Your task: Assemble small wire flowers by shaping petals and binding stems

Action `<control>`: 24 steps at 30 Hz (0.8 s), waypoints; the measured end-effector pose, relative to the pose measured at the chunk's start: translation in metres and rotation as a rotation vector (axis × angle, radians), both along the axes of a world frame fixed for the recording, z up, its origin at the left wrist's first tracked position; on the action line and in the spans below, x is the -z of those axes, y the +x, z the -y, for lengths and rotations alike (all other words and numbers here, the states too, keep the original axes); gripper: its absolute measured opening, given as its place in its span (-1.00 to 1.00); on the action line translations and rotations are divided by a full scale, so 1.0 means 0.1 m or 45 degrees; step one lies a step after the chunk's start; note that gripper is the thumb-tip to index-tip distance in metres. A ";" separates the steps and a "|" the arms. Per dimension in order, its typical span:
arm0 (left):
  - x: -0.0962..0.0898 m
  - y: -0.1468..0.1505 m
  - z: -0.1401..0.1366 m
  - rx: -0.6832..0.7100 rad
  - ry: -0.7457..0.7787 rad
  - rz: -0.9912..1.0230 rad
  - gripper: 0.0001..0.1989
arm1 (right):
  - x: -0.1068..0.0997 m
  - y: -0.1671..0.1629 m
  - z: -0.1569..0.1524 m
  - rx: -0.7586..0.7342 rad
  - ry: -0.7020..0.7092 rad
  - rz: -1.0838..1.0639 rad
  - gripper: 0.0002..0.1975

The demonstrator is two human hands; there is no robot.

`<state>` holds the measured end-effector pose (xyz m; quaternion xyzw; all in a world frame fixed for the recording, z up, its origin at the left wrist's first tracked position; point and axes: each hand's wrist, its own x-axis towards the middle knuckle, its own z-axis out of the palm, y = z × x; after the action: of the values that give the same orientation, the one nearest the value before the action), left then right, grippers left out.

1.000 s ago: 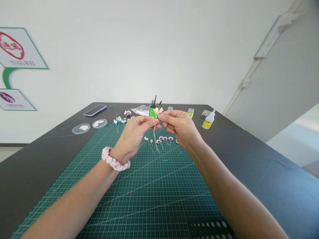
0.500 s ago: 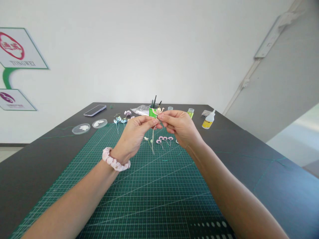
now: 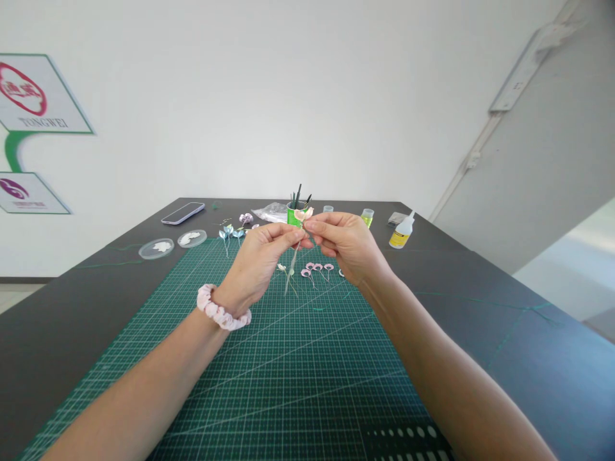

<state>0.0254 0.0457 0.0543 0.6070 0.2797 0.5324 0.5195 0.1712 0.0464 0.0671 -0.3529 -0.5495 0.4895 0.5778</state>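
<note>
A small pale pink craft flower (image 3: pixel 303 214) is raised above the cutting mat, its thin stems (image 3: pixel 291 272) hanging down below my fingers. My left hand (image 3: pixel 269 253), with a pink scrunchie (image 3: pixel 221 308) at the wrist, pinches the stem. Just above that, the fingertips of my right hand (image 3: pixel 343 240) are closed at the base of the bloom. The two hands meet at the fingertips, which hide part of the stem. On the mat behind them lie several mauve petals on wires (image 3: pixel 317 267) and a small white bud on a stem (image 3: pixel 281 267).
A green cutting mat (image 3: pixel 288 371) covers the middle of the dark table. Around it stand a green tool cup (image 3: pixel 292 214), a glue bottle (image 3: pixel 402 232), a small yellow-green jar (image 3: pixel 368 216), a phone (image 3: pixel 183 213), shallow dishes (image 3: pixel 156 248) and blue flowers (image 3: pixel 227 232). A hole template (image 3: pixel 403 445) lies near.
The flower has turned between my fingers, so its bloom shows a broader pink face. The hanging stem ends have swung to the left. Both hands stay in nearly the same place.
</note>
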 end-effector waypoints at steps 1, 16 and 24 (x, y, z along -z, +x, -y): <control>0.00 0.00 0.00 0.001 0.001 -0.005 -0.86 | 0.00 0.00 0.00 0.003 -0.004 0.004 -0.87; -0.03 0.01 0.01 0.001 0.010 -0.006 -0.86 | 0.01 0.01 -0.01 0.010 -0.001 0.006 -0.88; -0.02 0.01 0.01 -0.002 0.039 -0.036 -0.85 | 0.01 0.01 -0.01 -0.001 0.000 0.002 -0.89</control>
<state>0.0264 0.0443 0.0567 0.6221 0.2794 0.5285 0.5057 0.1721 0.0475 0.0660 -0.3530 -0.5500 0.4895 0.5773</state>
